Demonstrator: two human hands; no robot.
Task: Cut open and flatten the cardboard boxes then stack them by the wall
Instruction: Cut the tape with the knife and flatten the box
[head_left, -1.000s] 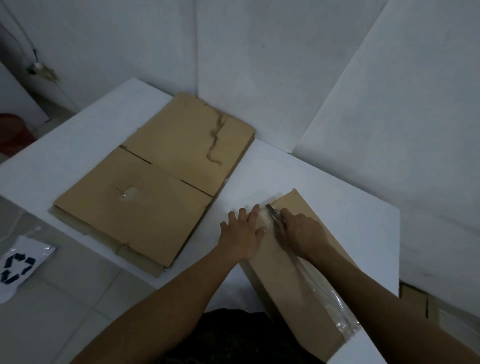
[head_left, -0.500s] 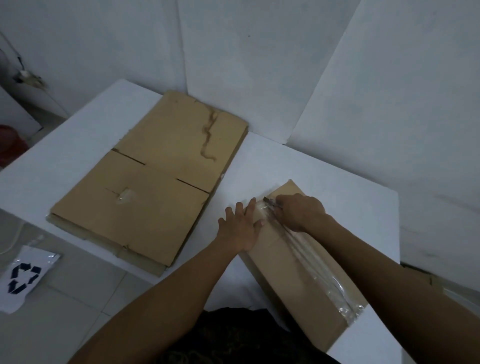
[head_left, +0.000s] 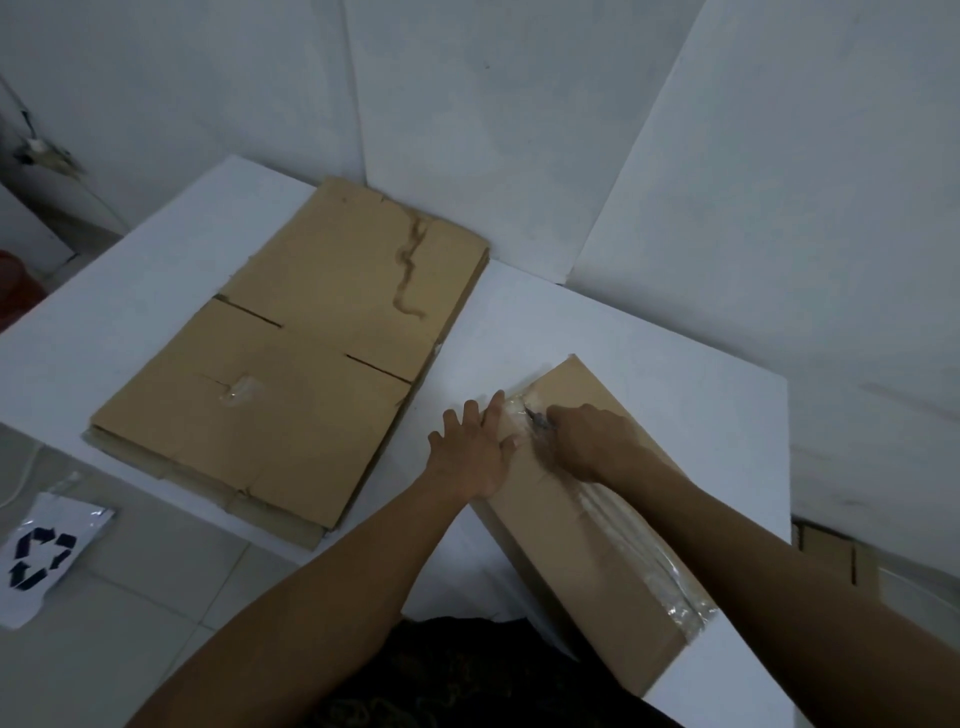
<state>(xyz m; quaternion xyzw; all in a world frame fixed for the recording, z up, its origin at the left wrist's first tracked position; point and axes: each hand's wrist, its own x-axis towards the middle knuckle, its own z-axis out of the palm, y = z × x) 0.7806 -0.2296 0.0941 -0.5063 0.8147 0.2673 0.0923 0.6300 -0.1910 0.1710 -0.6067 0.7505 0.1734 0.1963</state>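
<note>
We look down on a white tabletop (head_left: 156, 312) set into a corner of white wall panels (head_left: 467, 130). On its left half lies flattened cardboard (head_left: 311, 364), several sheets stacked flat, the far edge close to the wall and the near edge at the tabletop's near edge. A dark ragged stain runs down the top sheet.

To the right, well apart from that stack, a closed box (head_left: 587, 545) lies at an angle, with clear tape (head_left: 634, 540) running along the middle of its top face. The left hand (head_left: 475, 452) rests on the box's far left edge; its grip is spread, fingers straight and pressing down. The right hand (head_left: 592, 441) sits just beside it on the taped seam, its grip curled round a small blade (head_left: 535, 417) whose tip meets the tape near the box's far end.

Below the tabletop on the left, on the tiled floor (head_left: 130, 623), we see a white bag (head_left: 41, 556) printed with a dark recycling mark.
</note>
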